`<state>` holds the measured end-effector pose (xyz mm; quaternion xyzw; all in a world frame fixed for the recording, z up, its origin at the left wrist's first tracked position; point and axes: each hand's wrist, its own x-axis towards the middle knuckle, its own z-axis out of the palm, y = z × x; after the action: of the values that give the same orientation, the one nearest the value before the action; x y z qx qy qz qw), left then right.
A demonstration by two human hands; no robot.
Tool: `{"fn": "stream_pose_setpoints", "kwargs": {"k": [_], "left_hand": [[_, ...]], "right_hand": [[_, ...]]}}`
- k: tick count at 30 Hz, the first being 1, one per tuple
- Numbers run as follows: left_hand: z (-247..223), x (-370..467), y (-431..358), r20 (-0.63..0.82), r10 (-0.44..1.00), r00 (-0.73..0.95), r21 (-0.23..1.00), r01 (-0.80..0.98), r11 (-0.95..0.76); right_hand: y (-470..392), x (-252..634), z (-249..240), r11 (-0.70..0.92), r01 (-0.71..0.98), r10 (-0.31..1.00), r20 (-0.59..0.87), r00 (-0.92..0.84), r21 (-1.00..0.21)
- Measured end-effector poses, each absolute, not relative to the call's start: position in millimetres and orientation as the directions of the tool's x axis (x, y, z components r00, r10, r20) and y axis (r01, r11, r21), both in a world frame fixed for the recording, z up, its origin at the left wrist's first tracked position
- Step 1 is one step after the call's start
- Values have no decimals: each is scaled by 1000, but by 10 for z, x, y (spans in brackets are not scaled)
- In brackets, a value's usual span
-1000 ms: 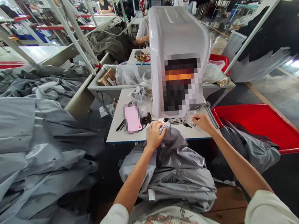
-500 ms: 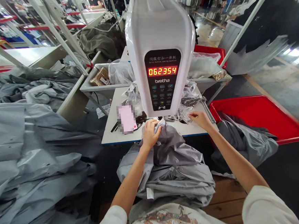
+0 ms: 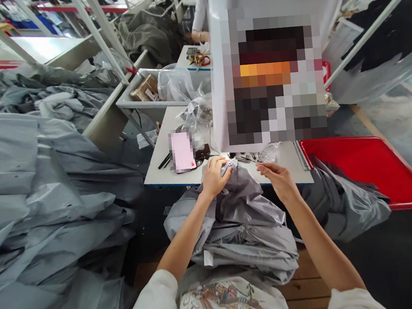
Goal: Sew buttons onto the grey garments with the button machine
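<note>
My left hand [image 3: 216, 176] is closed on a bunched edge of a grey garment [image 3: 253, 212], at the front of the white work table [image 3: 193, 175]. The garment hangs from the table edge down over my lap. My right hand [image 3: 278, 179] is just right of the garment, thumb and fingertips pinched together. Whatever lies in that pinch is too small to make out. Above both hands looms the white head of a button sewing machine [image 3: 280, 6], its panel blurred. Its sewing point is hidden. Small loose parts and a clear plastic bag [image 3: 268, 154] lie near my right fingertips.
A pink phone-like rectangle [image 3: 182, 151], partly blurred, lies left on the table. Grey garments [image 3: 51, 185] are heaped at the left. A red tray [image 3: 367, 170] with grey cloth beside it stands right. Behind are a white trough [image 3: 137, 100] and a person's arm [image 3: 201, 21].
My right hand has moved left, from beside the plastic bag toward the garment, fingers still pinched. My left hand keeps its hold. The view has shifted, so the machine appears larger and farther right.
</note>
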<state>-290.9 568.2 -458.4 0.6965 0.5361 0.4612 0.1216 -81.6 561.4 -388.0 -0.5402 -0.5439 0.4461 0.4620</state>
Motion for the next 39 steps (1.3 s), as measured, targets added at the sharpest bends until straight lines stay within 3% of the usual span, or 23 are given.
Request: {"fn": "stream_pose_setpoints", "kwargs": {"k": [4,9,13,26,31,36,39], "left_hand": [[-4586,-2920,5683,501,866,-4,676,626,-388],[-4602,-2935,5690,506,863,-8,681,617,-394],[-4615,-2941,5690,512,859,-15,682,616,-395],[-4598,-2936,5682,506,862,-24,692,608,-389],[-4595,-2937,5681,502,865,-26,696,606,-386],[-4590,-2942,5673,492,870,-32,704,603,-376],[-4597,-2943,5674,490,872,-24,703,602,-378]], "right_hand": [[5780,-1069,-4037,7,186,998,-5,-62,-982],[5890,-1297,-4066,329,457,943,267,-197,-826],[5913,-1392,-4045,498,544,867,404,-293,-675],[5961,-1429,-3966,564,634,826,376,-421,-528],[5944,-1427,-3969,638,683,761,424,-491,-356],[5775,-1453,-4007,632,769,731,396,-555,-90],[5663,-1474,-4038,618,786,727,390,-564,-15]]}}
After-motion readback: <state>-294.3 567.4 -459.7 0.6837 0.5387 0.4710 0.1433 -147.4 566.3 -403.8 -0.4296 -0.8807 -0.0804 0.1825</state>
